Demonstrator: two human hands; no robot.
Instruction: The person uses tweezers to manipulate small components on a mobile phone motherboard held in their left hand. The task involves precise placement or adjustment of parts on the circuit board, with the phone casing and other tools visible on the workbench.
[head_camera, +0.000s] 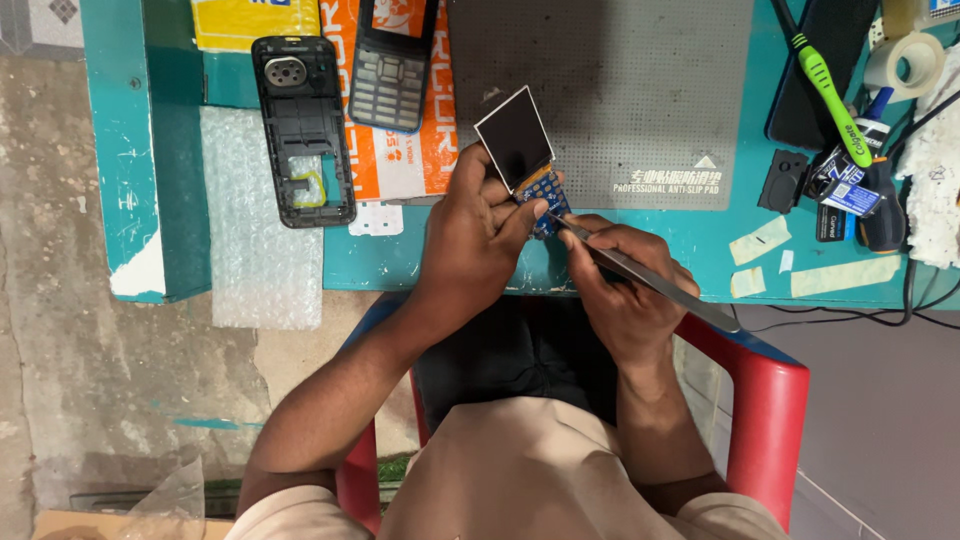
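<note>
My left hand (480, 235) grips a small blue circuit board (545, 190) with a dark rectangular screen (514, 136) tilted up from its top. My right hand (620, 285) holds metal tweezers (640, 272); their tip touches the lower edge of the board beside my left thumb. Both hands hover over the near edge of the teal table (690, 235), above my lap.
A black phone back housing (300, 130) and a keypad front frame (390, 65) lie at the left on bubble wrap (250, 230) and an orange sheet. A grey anti-slip mat (620, 90) covers the middle. A green toothbrush (830, 95), tape roll (905, 62) and tape strips sit right. I sit on a red chair (765, 400).
</note>
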